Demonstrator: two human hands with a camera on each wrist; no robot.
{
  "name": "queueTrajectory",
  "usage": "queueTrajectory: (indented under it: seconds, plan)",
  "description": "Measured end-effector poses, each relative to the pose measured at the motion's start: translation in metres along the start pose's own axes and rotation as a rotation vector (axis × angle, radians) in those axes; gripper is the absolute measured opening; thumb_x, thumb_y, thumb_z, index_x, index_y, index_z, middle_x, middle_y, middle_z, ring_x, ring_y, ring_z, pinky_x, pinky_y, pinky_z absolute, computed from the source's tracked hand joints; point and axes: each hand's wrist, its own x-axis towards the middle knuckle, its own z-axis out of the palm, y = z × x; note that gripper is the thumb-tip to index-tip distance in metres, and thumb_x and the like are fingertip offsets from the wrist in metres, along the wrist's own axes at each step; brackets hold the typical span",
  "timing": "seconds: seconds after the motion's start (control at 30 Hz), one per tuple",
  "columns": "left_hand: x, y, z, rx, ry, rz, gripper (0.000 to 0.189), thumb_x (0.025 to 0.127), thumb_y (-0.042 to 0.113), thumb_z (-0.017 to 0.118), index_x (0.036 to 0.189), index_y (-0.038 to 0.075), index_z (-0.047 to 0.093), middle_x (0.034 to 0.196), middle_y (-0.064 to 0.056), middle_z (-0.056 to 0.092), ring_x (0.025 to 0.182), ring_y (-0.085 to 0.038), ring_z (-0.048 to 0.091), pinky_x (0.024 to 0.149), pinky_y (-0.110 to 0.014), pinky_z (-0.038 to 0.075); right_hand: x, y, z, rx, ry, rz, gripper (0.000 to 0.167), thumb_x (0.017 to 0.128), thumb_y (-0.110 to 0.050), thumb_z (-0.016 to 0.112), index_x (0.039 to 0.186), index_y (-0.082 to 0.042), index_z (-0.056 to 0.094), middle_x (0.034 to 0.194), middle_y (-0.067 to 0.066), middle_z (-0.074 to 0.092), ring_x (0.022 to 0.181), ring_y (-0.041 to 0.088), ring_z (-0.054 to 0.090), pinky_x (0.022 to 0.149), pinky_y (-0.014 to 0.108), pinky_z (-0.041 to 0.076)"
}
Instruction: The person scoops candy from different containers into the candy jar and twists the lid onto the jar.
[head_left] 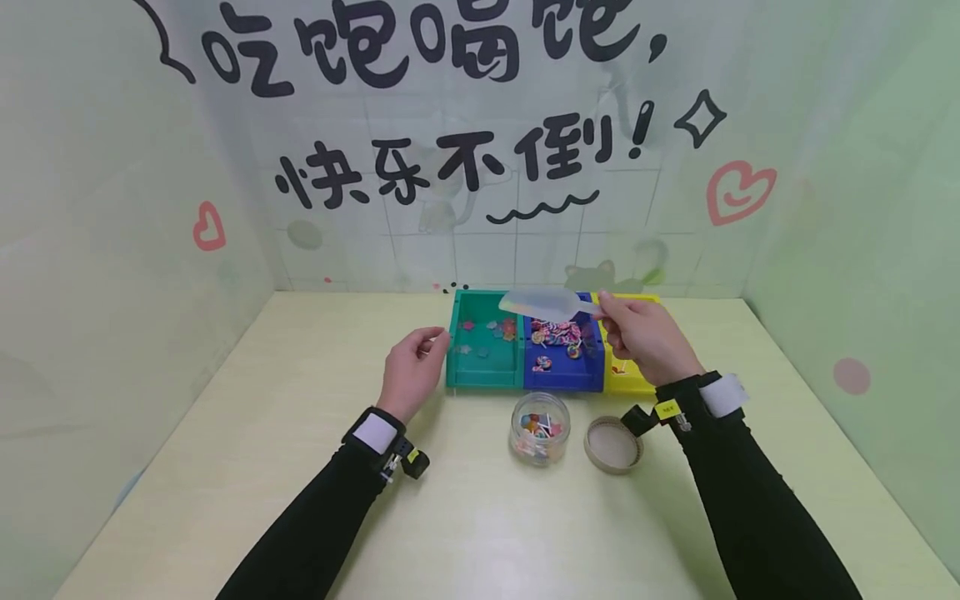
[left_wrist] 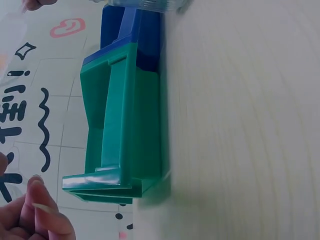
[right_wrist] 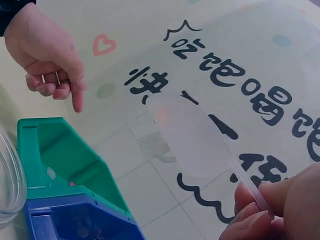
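Observation:
My right hand (head_left: 647, 337) pinches the thin handle of a translucent plastic scoop (head_left: 543, 304), held above the bins. In the right wrist view the scoop (right_wrist: 192, 137) shows a faint orange patch near its tip; what makes it is unclear. Beside the left edge of the green bin (head_left: 452, 358), my left hand (head_left: 411, 367) is raised with loosely bent fingers and holds nothing. Small coloured pieces lie in the green bin. The blue bin (head_left: 562, 382) contains several striped lollipop-like pieces (head_left: 558, 333). Behind my right hand, the yellow bin (head_left: 628, 383) is partly hidden.
In front of the bins stands a clear jar (head_left: 538, 450) with colourful pieces inside. A round lid (head_left: 615, 446) lies to its right. The pale wooden table (head_left: 480, 533) meets a printed wall sheet (head_left: 480, 250) at the back.

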Motion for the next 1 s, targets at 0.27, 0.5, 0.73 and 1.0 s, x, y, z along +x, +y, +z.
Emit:
queueTrajectory:
  seconds: [0.27,0.5,0.73,1.0]
  plan:
    - [-0.010,0.004,0.001,-0.040,-0.080,0.032,0.047,0.113,0.040,0.062,0.147,0.008,0.068,0.114,-0.013,0.072,0.099,-0.028,0.066,0.079,-0.029,0.053,-0.015,0.000,-0.019,0.050,0.055,-0.006,0.051,0.113,-0.055,0.053,0.113,-0.005,0.063,0.088,-0.007,0.056,0.073,0.011,0.048,0.061,0.024,0.038]
    - [-0.025,0.011,0.006,-0.032,-0.215,0.087,0.051,0.111,0.041,0.066,0.153,0.012,0.063,0.125,-0.010,0.072,0.114,-0.029,0.071,0.087,-0.034,0.058,-0.026,0.005,-0.035,0.047,0.088,-0.001,0.050,0.110,-0.060,0.056,0.102,-0.012,0.067,0.083,-0.008,0.057,0.071,0.011,0.048,0.061,0.025,0.038]
    - [-0.046,0.015,0.022,-0.037,-0.444,0.079,0.071,0.103,0.040,0.078,0.163,0.011,0.051,0.150,-0.015,0.066,0.137,-0.032,0.065,0.110,-0.049,0.059,-0.030,0.012,-0.044,0.041,0.103,0.023,0.049,0.108,-0.062,0.057,0.098,-0.015,0.069,0.082,-0.007,0.056,0.070,0.013,0.048,0.061,0.027,0.039]
    - [-0.061,0.018,0.041,0.016,-0.612,0.128,0.091,0.091,0.035,0.091,0.164,0.005,0.045,0.163,-0.015,0.055,0.150,-0.034,0.055,0.122,-0.053,0.049,-0.030,0.015,-0.052,0.022,0.102,0.020,0.050,0.109,-0.062,0.057,0.097,-0.015,0.069,0.082,-0.007,0.056,0.072,0.014,0.048,0.064,0.028,0.040]
